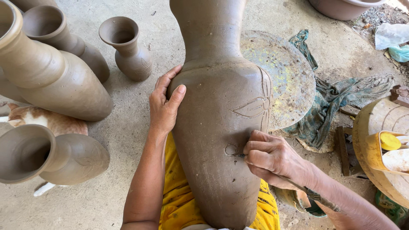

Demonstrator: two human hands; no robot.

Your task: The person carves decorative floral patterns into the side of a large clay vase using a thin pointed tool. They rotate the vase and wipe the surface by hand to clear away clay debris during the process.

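The big unfired clay vase (213, 127) lies across your lap on the yellow cloth (179, 200), neck pointing away from you. Judging by its surface, the carving is only partly done: one leaf-like motif (255, 104) is cut on the shoulder near the right edge, a small curl (231, 149) is just begun lower down, and most of the belly is bare.

Your right hand (270, 159) is closed around a thin carving tool (298, 187), its tip touching the clay at that curl — wrist bent, knuckles toward the vase. Your left hand (165, 104) lies open on the vase's left shoulder, fingers spread, thumb up (steadying, not gripping).

Farther off, a round spattered disc (285, 76) sits beside the vase — and other clay vases (128, 47) stand and lie on the concrete floor (128, 140).
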